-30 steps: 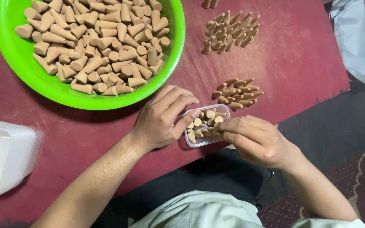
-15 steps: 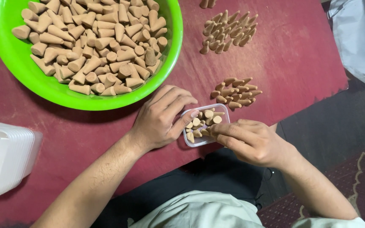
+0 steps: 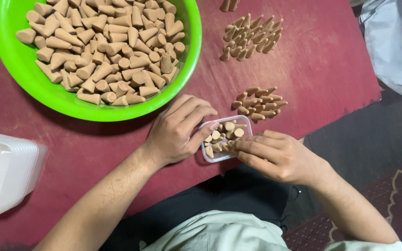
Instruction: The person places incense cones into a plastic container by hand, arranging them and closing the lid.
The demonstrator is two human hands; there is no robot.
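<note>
Hands packed incense cones into a small clear box at the edge of a maroon table.

The left hand (image 3: 175, 132) lay curled against the clear plastic box (image 3: 225, 138), fingertips pressed to its near-left rim, steadying it. The right hand (image 3: 275, 155), fingers bunched and nearly closed, had slid from the box's right side a second earlier to its lower corner, pinching at the tan cones (image 3: 223, 135) inside, a sign the box was close to full. Two loose clusters of cones (image 3: 258, 103) waited just beyond on the table (image 3: 331, 69); a green bowl (image 3: 182, 79) heaped with more sat above the left hand, empty lidded containers (image 3: 3, 174) stacked far left.
</note>
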